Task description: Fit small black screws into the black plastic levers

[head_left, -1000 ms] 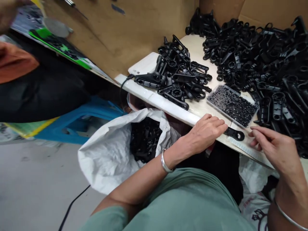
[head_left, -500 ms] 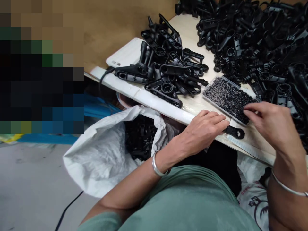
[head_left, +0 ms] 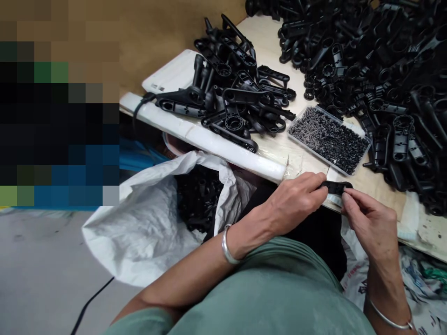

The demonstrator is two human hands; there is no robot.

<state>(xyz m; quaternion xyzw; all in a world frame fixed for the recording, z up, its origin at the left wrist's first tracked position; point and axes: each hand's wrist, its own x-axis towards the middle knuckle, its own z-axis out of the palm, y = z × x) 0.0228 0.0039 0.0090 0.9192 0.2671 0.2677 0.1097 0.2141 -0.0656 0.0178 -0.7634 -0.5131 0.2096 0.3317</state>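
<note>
My left hand (head_left: 300, 197) is closed on one end of a black plastic arm-shaped part (head_left: 335, 187), holding it at the table's front edge. At the part's other end is my right hand (head_left: 372, 218), its thumb and fingertips pinched together; whatever sits between them is too small or hidden to make out. Just beyond the hands lies a clear plastic tray (head_left: 328, 139) full of tiny grey and black screw-like pieces.
Left of the tray is a loose pile of black plastic parts (head_left: 240, 102). A larger heap (head_left: 366, 60) covers the table's back right. Below the front edge hangs an open white sack (head_left: 139, 232) with black parts inside. A dark cable (head_left: 138, 116) runs over the edge.
My right hand has moved left and down from the tray to the end of the black part. My left hand still holds that part, now turned more level. The view shifted slightly.
</note>
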